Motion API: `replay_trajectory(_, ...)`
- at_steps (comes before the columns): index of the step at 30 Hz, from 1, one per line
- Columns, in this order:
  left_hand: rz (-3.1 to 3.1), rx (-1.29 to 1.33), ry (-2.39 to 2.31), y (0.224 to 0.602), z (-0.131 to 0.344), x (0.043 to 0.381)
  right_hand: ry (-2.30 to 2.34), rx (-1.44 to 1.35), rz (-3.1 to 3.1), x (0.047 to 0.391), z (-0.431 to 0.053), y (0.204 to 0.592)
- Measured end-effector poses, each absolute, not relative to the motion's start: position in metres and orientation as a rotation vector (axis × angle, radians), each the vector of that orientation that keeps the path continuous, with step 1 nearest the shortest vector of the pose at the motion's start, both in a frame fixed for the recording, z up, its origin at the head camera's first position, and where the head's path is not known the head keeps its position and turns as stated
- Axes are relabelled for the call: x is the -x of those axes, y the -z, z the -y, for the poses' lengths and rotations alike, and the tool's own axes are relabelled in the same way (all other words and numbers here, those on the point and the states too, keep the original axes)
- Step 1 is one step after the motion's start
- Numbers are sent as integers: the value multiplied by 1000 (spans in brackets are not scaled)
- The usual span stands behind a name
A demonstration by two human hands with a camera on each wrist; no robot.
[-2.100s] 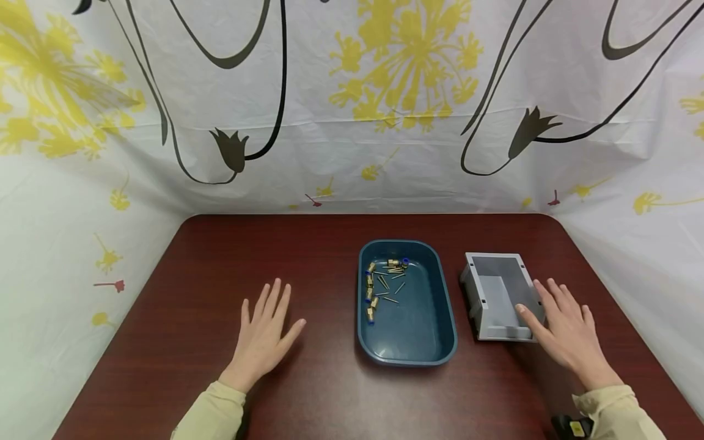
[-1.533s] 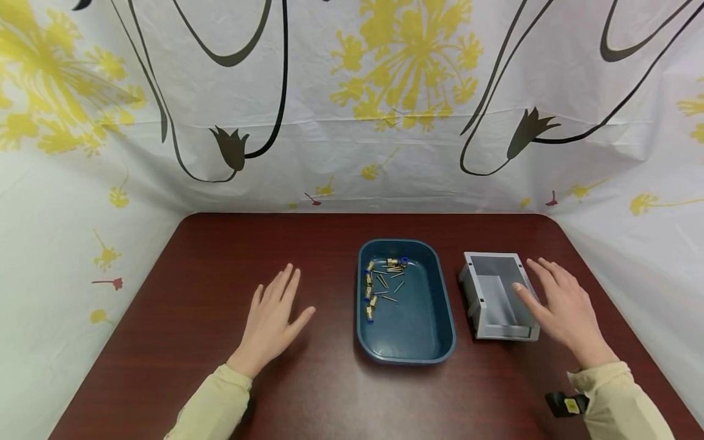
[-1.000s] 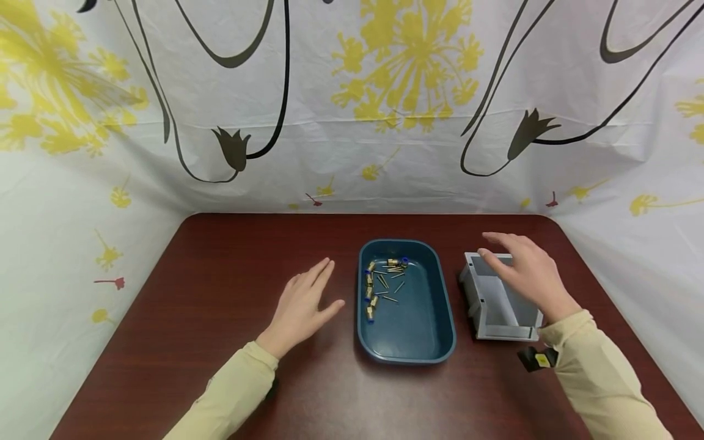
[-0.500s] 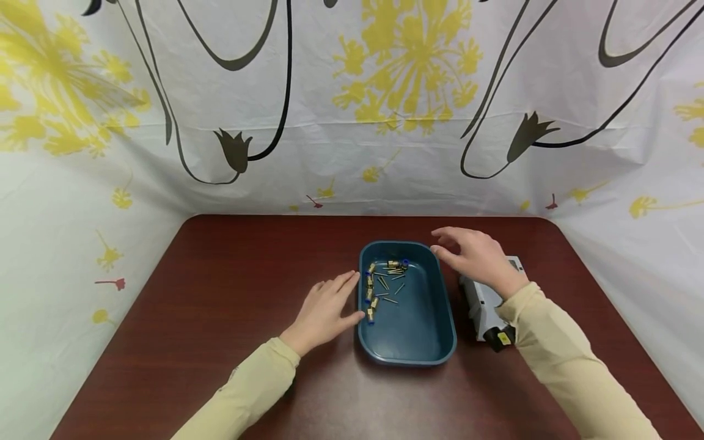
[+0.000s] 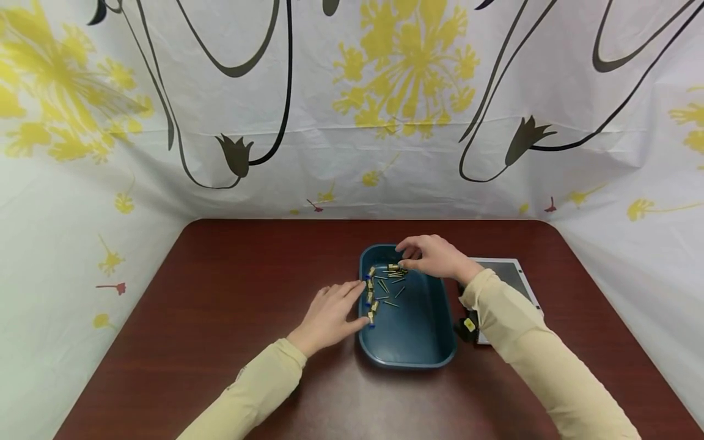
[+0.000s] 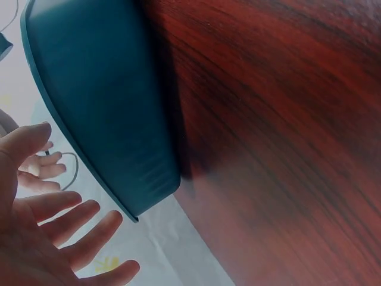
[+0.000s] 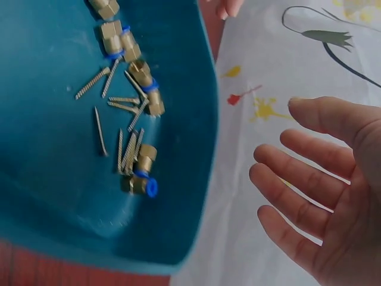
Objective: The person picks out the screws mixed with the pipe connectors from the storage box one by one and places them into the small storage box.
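A blue tray sits on the table with several brass fittings with blue collars and several small screws in its left and far parts. My left hand is at the tray's left rim, fingers apart; in the left wrist view those fingers hold nothing beside the tray's outer wall. My right hand hovers over the tray's far right end, near the fittings. The right wrist view shows its fingers loosely bent, holding nothing, apart from the screws.
A grey open box stands right of the tray, partly hidden under my right forearm. The dark red table meets a white patterned cloth at its back and sides. A black wrist device hangs under my right sleeve.
My left hand has moved right, up to the tray's left rim. My right hand has swung left from the grey box to above the tray. Tray and box stay in place.
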State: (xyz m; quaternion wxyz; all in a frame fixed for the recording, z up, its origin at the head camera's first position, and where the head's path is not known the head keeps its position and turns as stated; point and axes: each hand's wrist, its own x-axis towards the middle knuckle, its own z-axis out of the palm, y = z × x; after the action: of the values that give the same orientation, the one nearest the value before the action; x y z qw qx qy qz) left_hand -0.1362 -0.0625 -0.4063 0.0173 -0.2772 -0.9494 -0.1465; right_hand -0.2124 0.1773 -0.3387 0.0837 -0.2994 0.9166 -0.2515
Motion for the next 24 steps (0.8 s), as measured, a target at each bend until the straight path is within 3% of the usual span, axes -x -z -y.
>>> replay_trajectory(24,2902,885,316,413,63,136,717,695,-2437,224,-145,387)
